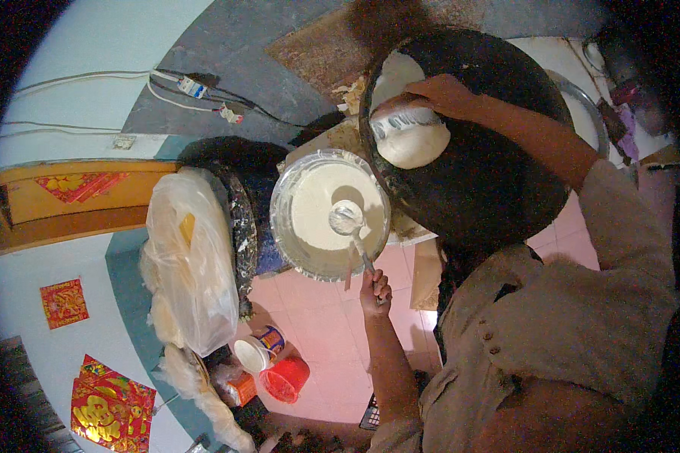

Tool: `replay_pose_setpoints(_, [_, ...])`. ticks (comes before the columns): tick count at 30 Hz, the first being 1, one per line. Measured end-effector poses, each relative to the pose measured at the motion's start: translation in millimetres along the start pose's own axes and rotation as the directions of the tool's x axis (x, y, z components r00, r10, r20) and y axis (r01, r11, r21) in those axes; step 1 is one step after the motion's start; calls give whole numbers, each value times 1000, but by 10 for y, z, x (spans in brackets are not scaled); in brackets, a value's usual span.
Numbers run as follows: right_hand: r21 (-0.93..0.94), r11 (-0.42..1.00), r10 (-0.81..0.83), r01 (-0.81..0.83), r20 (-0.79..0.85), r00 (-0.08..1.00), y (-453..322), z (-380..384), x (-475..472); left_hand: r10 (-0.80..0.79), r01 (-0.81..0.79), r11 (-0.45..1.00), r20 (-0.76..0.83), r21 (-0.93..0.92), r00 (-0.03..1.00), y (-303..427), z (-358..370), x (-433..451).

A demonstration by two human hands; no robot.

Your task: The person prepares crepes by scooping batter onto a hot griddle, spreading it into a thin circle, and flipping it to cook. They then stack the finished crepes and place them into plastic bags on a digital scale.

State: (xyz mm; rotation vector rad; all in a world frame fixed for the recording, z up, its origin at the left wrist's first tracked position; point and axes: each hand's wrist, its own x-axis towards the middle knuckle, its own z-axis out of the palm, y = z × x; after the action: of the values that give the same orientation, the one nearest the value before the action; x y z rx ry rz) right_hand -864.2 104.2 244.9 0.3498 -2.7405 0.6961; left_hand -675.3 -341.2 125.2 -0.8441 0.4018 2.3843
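In my left hand is the handle of a ladle, its round bowl held over a large metal basin of pale cream-coloured batter. My right hand grips a ball of soft, pale dough at the left side of a big round black griddle. The fingers are coated white and partly hidden by glare and dough. Beyond that hand, a thin pale layer lies on the griddle's surface near its rim.
A clear plastic bag with pale sheets inside stands left of the basin. A white bucket and a red bucket are on the pink tiled floor. Cables with a switch run along the wall. Scraps lie by the griddle's edge.
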Motion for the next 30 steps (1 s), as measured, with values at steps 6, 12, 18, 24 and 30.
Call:
replay_pose_setpoints(6, [-39,990,-133,138,107,985,-51,160,-187,-47,49,998,-43,45,998,45,-172,109])
replay_pose_setpoints(12, [-6,1000,23,-23,462,887,-249,-350,-763,-22,26,995,-40,97,999,67,-385,110])
replay_pose_setpoints(18, [-27,999,-29,36,216,976,-276,-135,-395,2,-7,983,24,185,1000,-6,-375,43])
replay_pose_setpoints(24, [105,958,-284,266,239,929,-175,118,-273,136,-120,948,-35,294,990,-159,-510,-62])
replay_pose_setpoints(30, [102,992,-116,68,598,793,-124,-517,-777,169,-113,957,-195,269,966,-475,-1005,-277])
